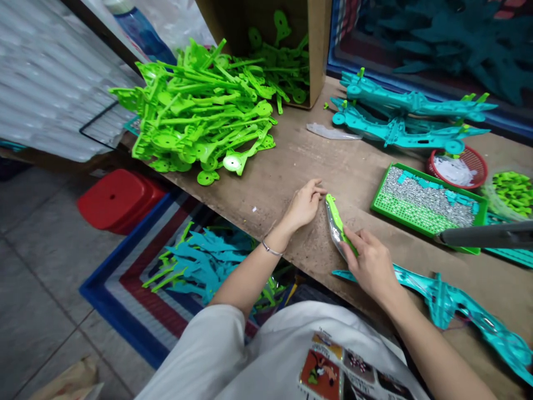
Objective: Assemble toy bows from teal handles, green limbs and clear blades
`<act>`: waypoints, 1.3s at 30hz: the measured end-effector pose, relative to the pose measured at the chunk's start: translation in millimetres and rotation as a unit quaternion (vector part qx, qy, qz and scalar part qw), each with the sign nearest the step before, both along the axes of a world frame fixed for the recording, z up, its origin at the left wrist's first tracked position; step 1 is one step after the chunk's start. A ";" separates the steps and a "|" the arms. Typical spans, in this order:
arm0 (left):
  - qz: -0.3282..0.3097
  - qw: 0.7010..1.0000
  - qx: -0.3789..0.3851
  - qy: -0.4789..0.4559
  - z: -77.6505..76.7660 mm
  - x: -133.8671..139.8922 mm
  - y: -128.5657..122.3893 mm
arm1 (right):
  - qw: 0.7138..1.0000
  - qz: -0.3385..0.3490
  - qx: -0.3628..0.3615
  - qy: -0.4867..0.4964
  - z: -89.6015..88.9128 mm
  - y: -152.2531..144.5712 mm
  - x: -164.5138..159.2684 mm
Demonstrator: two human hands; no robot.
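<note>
My right hand (370,264) is closed on the lower end of a narrow lime-green plastic part (334,214). Along that part's left side runs a clear, shiny plastic piece (332,225), gripped with it. My left hand (306,204) is just left of the part's upper tip, its fingers loosely bent and slightly apart. Nothing shows in them; whether a fingertip touches the tip is hard to tell. Under and beyond my right wrist lies a long turquoise plastic frame (445,300) at the table's near edge.
A heap of lime-green parts (200,111) covers the table's left, before a cardboard box (316,55). Turquoise frames (408,116) lie at the back right. Nearby are a green tray (416,219) of screws, a red basket (478,161) and a dark rod-shaped tool (487,236).
</note>
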State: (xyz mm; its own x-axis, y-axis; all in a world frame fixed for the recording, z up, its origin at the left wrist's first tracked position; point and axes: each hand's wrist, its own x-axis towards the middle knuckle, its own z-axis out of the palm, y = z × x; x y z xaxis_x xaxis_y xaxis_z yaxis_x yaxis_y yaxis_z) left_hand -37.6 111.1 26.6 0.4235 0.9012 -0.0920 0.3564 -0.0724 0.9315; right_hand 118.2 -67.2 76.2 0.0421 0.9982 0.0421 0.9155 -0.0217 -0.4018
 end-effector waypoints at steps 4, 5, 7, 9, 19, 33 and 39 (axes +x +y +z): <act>0.005 1.000 0.004 -0.005 -1.5 -0.1 1.0 | 0.999 -0.005 -0.032 -0.007 -1.3 3.9 -0.5; 0.007 1.000 0.004 -0.008 -2.2 -0.2 1.3 | 0.999 -0.007 -0.038 -0.007 -1.3 4.4 -0.6; 0.009 1.000 0.000 -0.013 -3.3 0.2 1.5 | 0.999 -0.007 -0.048 -0.008 -1.0 5.3 -1.1; 0.011 1.000 -0.008 -0.014 -3.5 1.5 1.0 | 0.998 -0.007 -0.054 -0.014 -0.7 6.4 -1.9; 0.013 0.999 -0.007 0.030 10.5 12.1 2.6 | 0.998 -0.016 -0.052 -0.042 -3.0 6.4 -7.0; 0.009 1.000 0.009 0.009 0.3 9.8 2.7 | 0.949 -0.084 -0.148 0.267 -14.2 53.1 11.3; 0.016 1.000 -0.017 -0.021 0.8 8.3 1.3 | 0.944 -0.074 -0.118 0.298 -23.8 49.6 5.2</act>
